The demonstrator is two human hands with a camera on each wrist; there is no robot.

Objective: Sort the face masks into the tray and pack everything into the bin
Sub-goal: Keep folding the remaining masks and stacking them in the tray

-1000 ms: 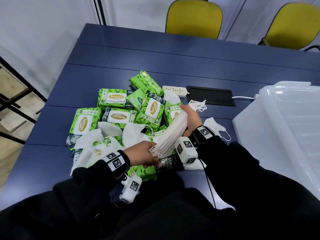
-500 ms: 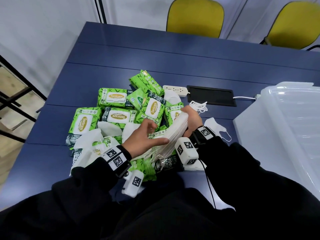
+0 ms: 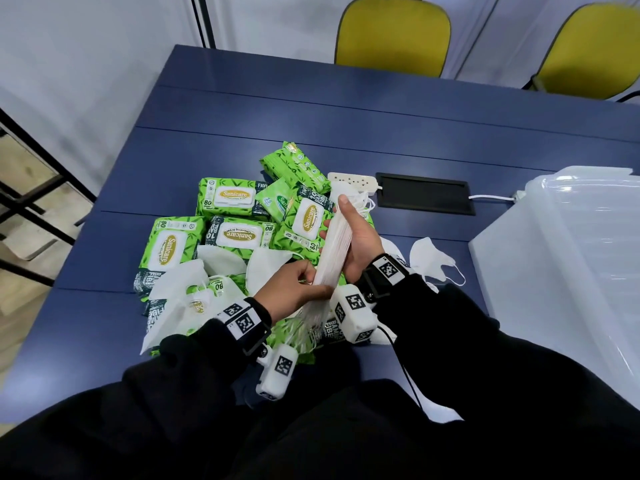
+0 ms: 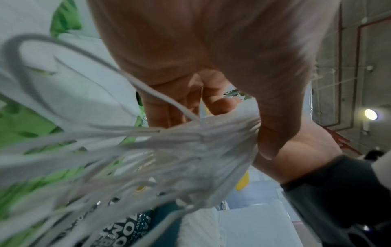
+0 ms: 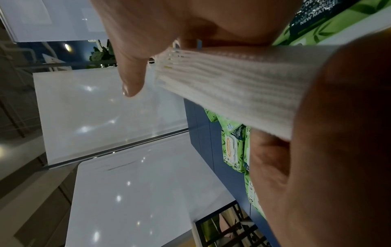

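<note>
A thick stack of white face masks [image 3: 331, 252] stands on edge above the pile, held between both hands. My right hand [image 3: 341, 225] grips its far half, thumb on top and fingers wrapped underneath. My left hand [image 3: 310, 285] pinches the near end, where the ear loops hang down. The left wrist view shows that pinch [image 4: 243, 123] on the bunched mask ends [image 4: 211, 133]. From the right wrist, the stack's ribbed edge [image 5: 232, 93] runs across my right hand [image 5: 201, 117]. Loose masks lie on the table to the right [image 3: 433, 258] and on the pile to the left [image 3: 173, 292].
Several green wipe packs [image 3: 228, 199] are heaped on the blue table [image 3: 311, 126] under and beyond my hands. A clear plastic bin [image 3: 571, 271] stands at the right edge. A white power strip [image 3: 353, 180] and a black cable hatch [image 3: 426, 197] lie behind the pile. Two yellow chairs stand beyond the table.
My left hand let go of the stack's near end, lifted open beside it, and now pinches that end again. The stack has swung to point further away from me.
</note>
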